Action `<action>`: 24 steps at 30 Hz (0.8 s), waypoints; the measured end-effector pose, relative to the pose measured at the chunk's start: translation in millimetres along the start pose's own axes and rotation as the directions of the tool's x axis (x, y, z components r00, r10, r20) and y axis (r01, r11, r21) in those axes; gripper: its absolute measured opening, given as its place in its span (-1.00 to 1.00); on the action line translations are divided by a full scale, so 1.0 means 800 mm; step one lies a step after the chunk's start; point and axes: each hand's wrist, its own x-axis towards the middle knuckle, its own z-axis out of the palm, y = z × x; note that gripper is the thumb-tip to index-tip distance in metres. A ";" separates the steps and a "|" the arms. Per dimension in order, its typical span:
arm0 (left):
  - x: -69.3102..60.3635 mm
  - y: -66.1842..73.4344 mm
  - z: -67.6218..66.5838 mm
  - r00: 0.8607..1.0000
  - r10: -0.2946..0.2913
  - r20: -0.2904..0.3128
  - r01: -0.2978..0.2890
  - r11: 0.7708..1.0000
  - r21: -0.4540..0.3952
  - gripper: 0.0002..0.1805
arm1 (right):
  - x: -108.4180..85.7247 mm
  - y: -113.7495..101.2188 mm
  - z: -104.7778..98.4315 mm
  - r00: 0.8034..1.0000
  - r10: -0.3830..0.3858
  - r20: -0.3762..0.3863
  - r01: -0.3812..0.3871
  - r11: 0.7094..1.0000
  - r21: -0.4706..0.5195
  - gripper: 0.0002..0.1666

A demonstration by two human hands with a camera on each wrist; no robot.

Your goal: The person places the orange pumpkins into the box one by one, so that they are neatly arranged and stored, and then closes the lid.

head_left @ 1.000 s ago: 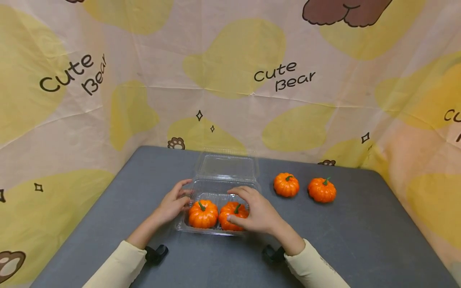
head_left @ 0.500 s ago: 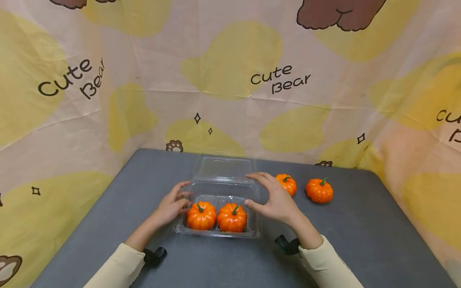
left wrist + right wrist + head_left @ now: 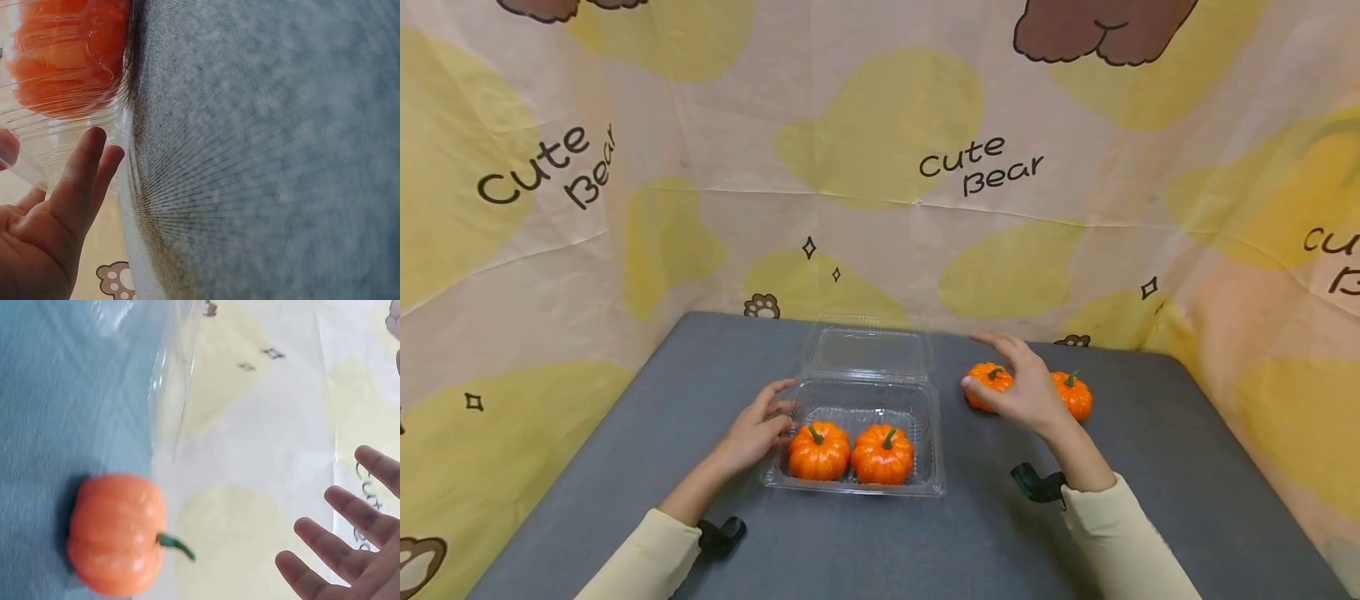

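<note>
A clear plastic clamshell box (image 3: 865, 487) lies with its lid (image 3: 868, 350) folded back. Two small orange pumpkins with green stems, a left one (image 3: 818, 454) and a right one (image 3: 882, 457), sit side by side in its near half. My left hand (image 3: 751, 435) rests at the box's left side. In the left wrist view, its fairly straight fingers (image 3: 78, 181) lie along the clear wall, with the thumb across the rim. My right hand (image 3: 1030, 392) hovers with spread fingers over the third pumpkin (image 3: 985, 383), holding nothing. It partly covers the fourth pumpkin (image 3: 1075, 396).
Everything stands on a grey table (image 3: 865, 550). A printed cloth backdrop (image 3: 880, 167) rises behind it and at both sides. The far half of the box's base (image 3: 857, 400) is bare. A black strap (image 3: 1037, 483) is on the right wrist.
My right hand has left the right pumpkin in the box and moved right to the loose pumpkins, fingers spread. My left hand has stayed at the box.
</note>
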 end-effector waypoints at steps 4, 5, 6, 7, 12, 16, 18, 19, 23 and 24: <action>-0.001 0.001 0.000 1.000 -0.005 0.003 0.005 1.000 0.003 -0.34 | 0.002 0.012 -0.009 1.000 0.025 -0.015 -0.025 0.999 -0.033 -0.27; -0.001 0.001 0.000 1.000 -0.009 0.001 0.009 1.000 0.003 -0.34 | 0.002 0.015 -0.012 0.999 0.028 -0.021 -0.029 0.999 -0.036 -0.27; 0.000 0.000 0.000 1.000 -0.010 0.001 0.010 1.000 0.006 -0.34 | 0.003 0.018 -0.014 0.999 0.032 -0.029 -0.033 0.999 -0.043 -0.28; 0.000 0.000 0.000 1.000 -0.011 0.000 0.011 1.000 0.009 -0.34 | 0.003 0.022 -0.016 0.999 0.034 -0.039 -0.036 0.998 -0.049 -0.28; 0.001 -0.001 0.001 1.000 -0.014 -0.009 0.014 1.000 0.024 -0.34 | 0.004 0.039 -0.028 0.996 0.050 -0.080 -0.055 0.996 -0.064 -0.31; 0.000 -0.002 0.002 1.000 -0.024 -0.020 0.025 0.999 0.026 -0.34 | 0.002 0.050 -0.037 0.989 0.093 -0.115 -0.098 0.994 -0.038 -0.34; 0.001 -0.002 0.002 0.999 -0.032 -0.022 0.033 0.999 0.023 -0.34 | 0.000 0.054 -0.041 0.983 0.108 -0.148 -0.114 0.993 -0.029 -0.36; 0.001 -0.002 0.002 0.999 -0.035 -0.023 0.035 0.999 0.021 -0.34 | -0.002 0.057 -0.043 0.980 0.116 -0.164 -0.122 0.992 -0.026 -0.37; 0.001 -0.002 0.002 0.999 -0.035 -0.021 0.035 0.999 0.015 -0.34 | -0.006 0.071 -0.049 0.963 0.148 -0.226 -0.157 0.987 -0.024 -0.39; 0.000 -0.002 0.002 0.999 -0.032 -0.019 0.033 0.999 0.014 -0.34 | -0.007 0.074 -0.050 0.958 0.158 -0.238 -0.168 0.986 -0.023 -0.39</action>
